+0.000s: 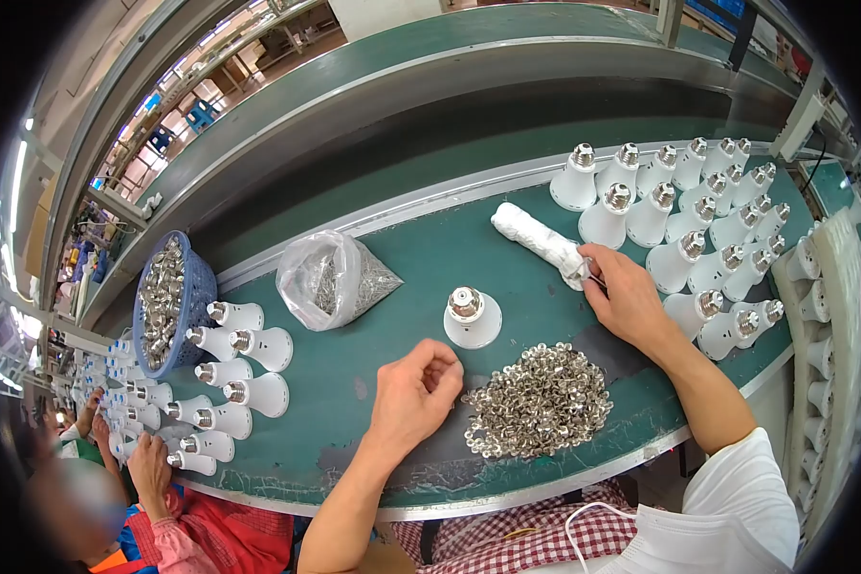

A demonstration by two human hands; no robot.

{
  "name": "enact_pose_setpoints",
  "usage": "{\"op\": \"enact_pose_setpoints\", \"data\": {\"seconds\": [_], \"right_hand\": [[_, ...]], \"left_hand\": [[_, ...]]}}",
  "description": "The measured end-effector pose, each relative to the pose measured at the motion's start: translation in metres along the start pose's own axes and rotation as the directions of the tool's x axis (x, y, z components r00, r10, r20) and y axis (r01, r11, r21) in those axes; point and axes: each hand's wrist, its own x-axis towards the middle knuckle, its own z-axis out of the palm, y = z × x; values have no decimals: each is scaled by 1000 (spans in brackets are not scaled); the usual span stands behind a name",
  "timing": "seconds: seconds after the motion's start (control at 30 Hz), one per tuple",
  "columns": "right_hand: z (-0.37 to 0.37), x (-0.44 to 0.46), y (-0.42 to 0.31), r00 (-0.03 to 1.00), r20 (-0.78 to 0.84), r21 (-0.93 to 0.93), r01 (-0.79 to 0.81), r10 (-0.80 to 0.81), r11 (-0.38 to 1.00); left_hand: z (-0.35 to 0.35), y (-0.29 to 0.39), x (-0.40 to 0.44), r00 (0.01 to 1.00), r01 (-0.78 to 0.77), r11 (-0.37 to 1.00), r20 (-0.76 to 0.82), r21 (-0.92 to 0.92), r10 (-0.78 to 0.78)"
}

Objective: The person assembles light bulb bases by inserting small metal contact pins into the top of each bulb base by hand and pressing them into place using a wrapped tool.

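"While that bulb [474,330] stands between your left hand [416,392] and your right hand [624,292], how would you expect it to handle?"

"Light, I'd say, and stiff all over. I judge its white body smooth enough to slip under dry fingers, and I'd treat it gently in case it cracks. I'd take hold low around that body and leave the metal cap [466,304] on top clear."

"Where does it lie from your fingers, exactly?"

"Just past my left fingertips, a little to their right, upright with the cap up. I see no contact. It's well apart from my right hand, off to that hand's left."

"And what are you gripping?"

"My right hand is closed around the near end of a white-wrapped rod [536,234], which points away and to the left from it. The wrapping looks soft, so I'd expect a sure grip there. My left fingers are curled, thumb and forefinger together; whether something tiny is pinched between them, I can't tell."

"What about that pile of small metal pieces [540,400]?"

"It lies just right of my left hand, nearer me than the bulb. Each piece looks light, hard and slick; I'd pinch one by its edge."
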Motion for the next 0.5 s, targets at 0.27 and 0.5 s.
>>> {"op": "enact_pose_setpoints", "data": {"seconds": [0.27, 0.5], "right_hand": [[-1, 0, -1, 1000, 12, -7, -1, 1, 1000], [1, 0, -1, 1000, -1, -5, 12, -12, 1000]], "left_hand": [[1, -15, 11, 995, 71, 965, -54, -252, -87], [-10, -14, 17, 986, 142, 897, -25, -418, -167]]}}
